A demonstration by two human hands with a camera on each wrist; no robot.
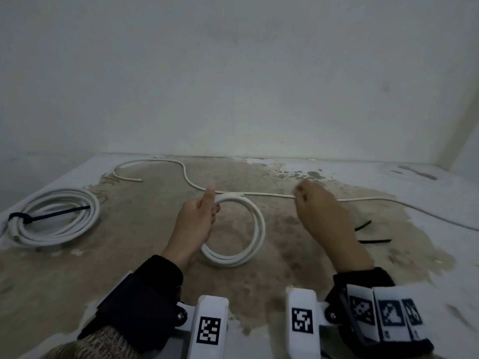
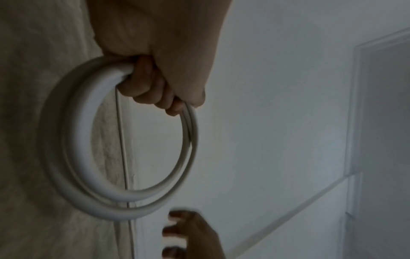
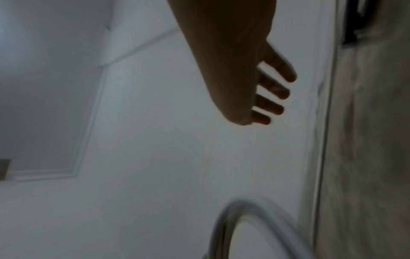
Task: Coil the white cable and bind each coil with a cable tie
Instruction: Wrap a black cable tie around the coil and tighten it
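Two wrist-worn camera mounts [image 1: 255, 330] with black-and-white square markers fill the near edge of the head view, over dark sleeve cuffs. Beyond them, the left hand [image 1: 197, 224] grips a small coil of white cable [image 1: 255, 229], fingers curled round its loops and thumb raised; the coil hangs upright over the middle of a stained, worn surface [image 1: 129, 268]. From the top of the coil, the loose cable [image 1: 272, 195] runs right toward the surface's right edge. Another cable length [image 1: 185, 174] trails toward the far edge beside a pale wall [image 1: 233, 73]. The right hand [image 1: 321, 216] hovers at the loose cable with fingers spread and holding nothing; it is blurred, so contact with the cable seems possible but cannot be confirmed. Near the left edge lies a larger finished coil [image 1: 57, 218], bound with a black cable tie [image 1: 49, 216]. Two loose black cable ties [image 1: 368, 233] lie just right of the right hand.
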